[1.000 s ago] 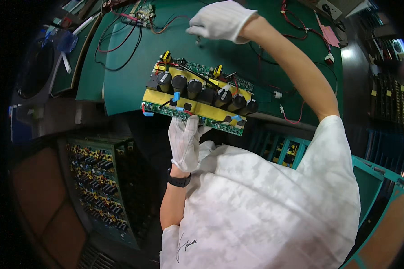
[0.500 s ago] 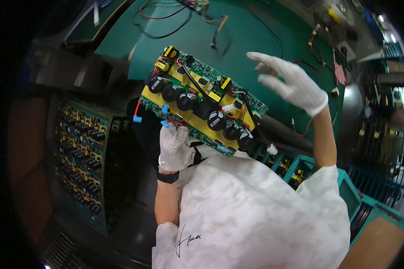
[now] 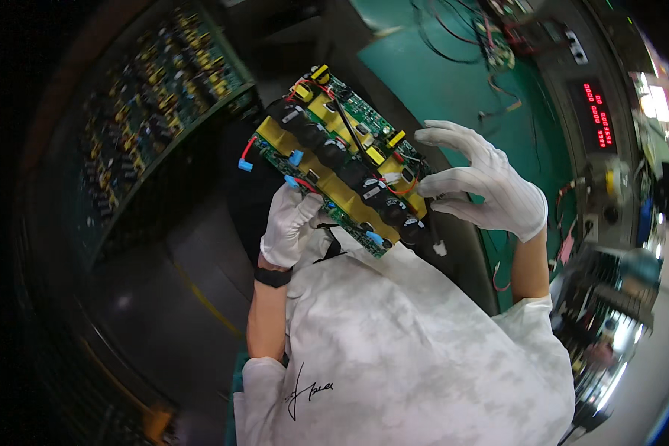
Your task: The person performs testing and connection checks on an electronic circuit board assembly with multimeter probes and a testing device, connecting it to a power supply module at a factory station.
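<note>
A long green circuit board [image 3: 347, 195] with yellow insulation, a row of black capacitors and blue-tipped wires hangs tilted in front of my body. White-gloved, my left hand [image 3: 291, 225] grips its near left edge, thumb and fingers closed on it beside a blue connector. My right hand [image 3: 477, 181], also gloved, is at the board's right end with fingers spread and curved. Its fingertips are close to the board's edge; whether they touch it I cannot tell. A white plug [image 3: 440, 247] dangles from a dark cable at the board's lower right corner.
To the left stands a green rack [image 3: 238, 93] filled with several similar boards. A green-topped bench [image 3: 416, 70] carries loose wires and a small board [image 3: 500, 53]. Beyond it is an instrument with a red digital display [image 3: 596, 115]. A yellow line [image 3: 204, 297] marks the dark floor.
My view has swung left, bringing the rack higher and the bench further right. My right hand has come closer to the board's right end. The left hand keeps its grip.
</note>
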The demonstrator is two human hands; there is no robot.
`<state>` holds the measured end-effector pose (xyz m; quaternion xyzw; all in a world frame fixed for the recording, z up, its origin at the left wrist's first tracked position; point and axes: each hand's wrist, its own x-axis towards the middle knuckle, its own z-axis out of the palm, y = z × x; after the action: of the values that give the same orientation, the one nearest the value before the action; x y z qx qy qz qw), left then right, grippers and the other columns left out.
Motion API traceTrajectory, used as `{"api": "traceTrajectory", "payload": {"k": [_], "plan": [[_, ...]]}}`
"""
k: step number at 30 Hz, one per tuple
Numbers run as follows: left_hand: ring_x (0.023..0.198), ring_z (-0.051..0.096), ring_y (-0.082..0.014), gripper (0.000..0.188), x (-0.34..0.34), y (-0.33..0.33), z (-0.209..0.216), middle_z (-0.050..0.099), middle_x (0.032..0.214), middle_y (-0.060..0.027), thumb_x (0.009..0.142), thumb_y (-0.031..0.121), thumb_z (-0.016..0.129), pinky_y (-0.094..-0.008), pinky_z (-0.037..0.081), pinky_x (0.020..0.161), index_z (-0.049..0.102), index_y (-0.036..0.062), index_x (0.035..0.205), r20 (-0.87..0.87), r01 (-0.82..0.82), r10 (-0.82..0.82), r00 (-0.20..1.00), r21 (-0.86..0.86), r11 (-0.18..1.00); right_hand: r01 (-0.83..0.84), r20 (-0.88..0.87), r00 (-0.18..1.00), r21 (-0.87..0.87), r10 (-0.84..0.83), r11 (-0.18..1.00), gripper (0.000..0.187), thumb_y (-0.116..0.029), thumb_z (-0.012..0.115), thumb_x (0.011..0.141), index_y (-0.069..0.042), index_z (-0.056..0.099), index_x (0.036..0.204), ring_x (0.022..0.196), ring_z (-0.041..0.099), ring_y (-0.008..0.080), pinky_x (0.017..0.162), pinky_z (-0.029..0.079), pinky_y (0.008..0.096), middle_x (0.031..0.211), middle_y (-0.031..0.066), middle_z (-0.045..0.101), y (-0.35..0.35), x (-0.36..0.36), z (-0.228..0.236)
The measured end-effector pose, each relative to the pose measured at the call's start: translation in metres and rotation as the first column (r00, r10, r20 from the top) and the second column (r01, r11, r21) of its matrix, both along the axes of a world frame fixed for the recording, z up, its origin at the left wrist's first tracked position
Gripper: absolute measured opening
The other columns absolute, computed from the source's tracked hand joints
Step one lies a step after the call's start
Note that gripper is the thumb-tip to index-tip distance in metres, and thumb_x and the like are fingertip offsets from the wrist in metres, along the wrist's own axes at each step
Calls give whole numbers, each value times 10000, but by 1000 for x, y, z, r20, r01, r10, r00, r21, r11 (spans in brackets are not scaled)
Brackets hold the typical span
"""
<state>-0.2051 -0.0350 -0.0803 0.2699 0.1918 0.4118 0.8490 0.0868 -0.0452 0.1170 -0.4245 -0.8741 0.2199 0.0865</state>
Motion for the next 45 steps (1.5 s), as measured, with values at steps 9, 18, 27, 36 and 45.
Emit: {"api": "traceTrajectory", "payload": {"k": [9,18,27,36,45], "plan": [[981,701,-188,368,-15,-38,-18,660,1182,-70,1022,213,667,-363,626,806,548,35,1322,-166,-185,210,964,151,971,-257,79,964,6,255,967,337,-62,815,747,-201,758,1049,1352,499,413,1076,449,501,1470,181,512,36,-33,1],[1002,695,-181,438,-16,-41,-6,658,1201,-65,1015,255,680,-332,624,797,535,34,1365,-96,-217,226,969,94,972,22,-319,947,-87,-48,996,182,-146,767,876,-58,756,1034,1094,671,341,940,540,400,1153,138,711,49,-66,-37],[1016,648,-141,500,-29,-39,-10,663,1188,-73,1000,294,706,-323,600,851,530,-4,1361,-81,-347,346,935,-5,938,24,240,961,416,-135,909,435,-294,651,984,-38,605,1333,1052,672,365,866,556,463,1258,164,666,75,-137,-47],[943,670,-146,444,-132,-19,-52,664,1091,-53,985,276,714,-323,611,732,573,8,1310,-131,-633,626,769,-21,773,-228,123,968,69,219,971,798,-520,625,983,46,411,1503,1150,627,480,933,547,505,1323,323,596,165,-243,-56],[721,505,-64,554,-307,16,-22,546,826,73,913,393,787,-233,405,644,612,7,1271,-293,-695,650,701,-80,714,-268,17,962,-126,273,955,661,-533,610,993,-45,518,1429,885,705,452,736,573,509,1069,275,705,234,-402,-50]]}}
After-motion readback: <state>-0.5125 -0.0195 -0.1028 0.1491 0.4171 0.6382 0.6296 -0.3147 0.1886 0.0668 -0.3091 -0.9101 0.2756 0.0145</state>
